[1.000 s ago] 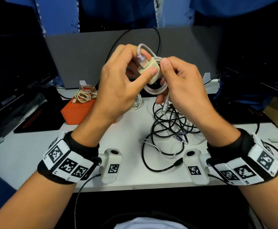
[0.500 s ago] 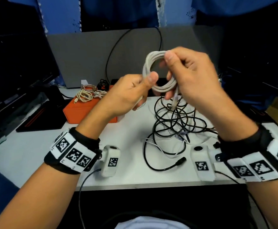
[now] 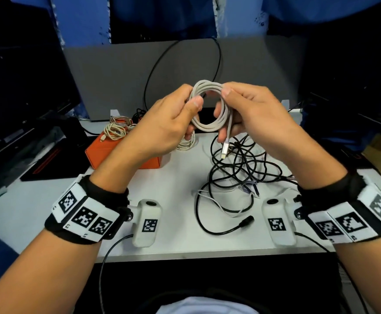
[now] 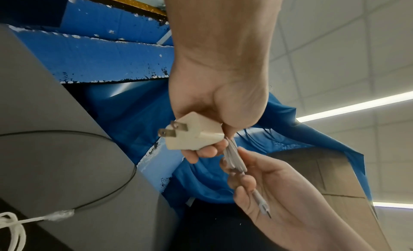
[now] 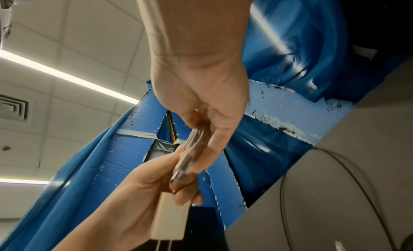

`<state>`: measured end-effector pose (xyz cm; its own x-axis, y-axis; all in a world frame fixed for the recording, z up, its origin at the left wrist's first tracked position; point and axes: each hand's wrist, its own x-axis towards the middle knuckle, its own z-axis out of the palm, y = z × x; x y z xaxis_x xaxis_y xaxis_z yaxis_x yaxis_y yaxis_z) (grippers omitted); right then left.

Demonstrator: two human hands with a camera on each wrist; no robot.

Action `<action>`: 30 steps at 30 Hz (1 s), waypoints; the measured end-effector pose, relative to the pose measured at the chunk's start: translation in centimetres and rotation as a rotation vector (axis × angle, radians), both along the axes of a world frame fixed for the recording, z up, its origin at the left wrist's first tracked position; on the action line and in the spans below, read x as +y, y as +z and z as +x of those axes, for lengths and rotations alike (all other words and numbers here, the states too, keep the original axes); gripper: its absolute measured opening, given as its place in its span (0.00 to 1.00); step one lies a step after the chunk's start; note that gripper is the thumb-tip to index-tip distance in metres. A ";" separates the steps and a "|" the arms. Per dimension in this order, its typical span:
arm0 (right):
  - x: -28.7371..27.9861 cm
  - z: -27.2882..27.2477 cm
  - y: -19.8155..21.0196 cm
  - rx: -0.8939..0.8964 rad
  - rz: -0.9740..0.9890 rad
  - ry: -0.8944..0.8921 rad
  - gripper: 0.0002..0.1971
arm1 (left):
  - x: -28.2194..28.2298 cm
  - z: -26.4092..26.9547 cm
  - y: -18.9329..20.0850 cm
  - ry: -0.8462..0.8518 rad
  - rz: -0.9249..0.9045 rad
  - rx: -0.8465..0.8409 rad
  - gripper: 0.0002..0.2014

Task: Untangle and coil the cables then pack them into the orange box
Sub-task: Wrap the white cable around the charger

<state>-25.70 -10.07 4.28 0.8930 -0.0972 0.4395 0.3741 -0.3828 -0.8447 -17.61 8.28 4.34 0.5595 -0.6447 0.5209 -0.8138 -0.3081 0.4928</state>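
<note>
Both hands hold a coiled white charger cable up above the desk. My left hand pinches the coil's left side and cups its white plug adapter, prongs pointing left. My right hand pinches the coil's right side; the free connector end hangs down below it. The orange box sits at the back left with beige coiled cables on top. A tangle of black cables lies on the white desk under my right hand.
A small white coiled cable lies beside the box. A grey panel stands at the back with a black wire over it. Dark monitors flank the desk. A black tray sits left of the box.
The coil turned from edge-on to a flat open loop facing me, and the adapter slid out of sight behind my left hand. Both hands have lowered slightly and spread to opposite sides of the loop.
</note>
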 end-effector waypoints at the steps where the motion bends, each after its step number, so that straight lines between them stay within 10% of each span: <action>1: -0.4 -0.1 0.2 0.022 -0.036 0.046 0.15 | 0.2 0.1 0.1 0.013 0.001 0.002 0.15; 9: -3.0 -0.9 1.1 0.050 -0.252 0.107 0.10 | 0.8 0.3 1.0 0.012 -0.007 -0.001 0.16; 15: -1.5 0.4 0.3 -0.159 0.137 -0.091 0.07 | 0.5 -0.2 1.0 -0.133 -0.036 0.082 0.16; 23: 0.9 0.1 -0.3 0.030 0.524 0.195 0.12 | 1.0 -0.1 1.4 -0.172 -0.101 0.125 0.14; 27: 2.2 -0.1 -0.3 0.111 0.657 0.354 0.31 | 1.0 0.1 1.4 -0.142 -0.150 0.131 0.16; 30: 2.8 0.0 -0.8 0.004 0.491 0.245 0.13 | 0.8 0.2 1.3 -0.080 -0.138 0.104 0.15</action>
<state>-25.66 -7.24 3.43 0.9168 -0.0791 0.3914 0.3992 0.1546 -0.9037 -17.40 9.11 5.64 0.5650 -0.6154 0.5495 -0.7753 -0.1683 0.6087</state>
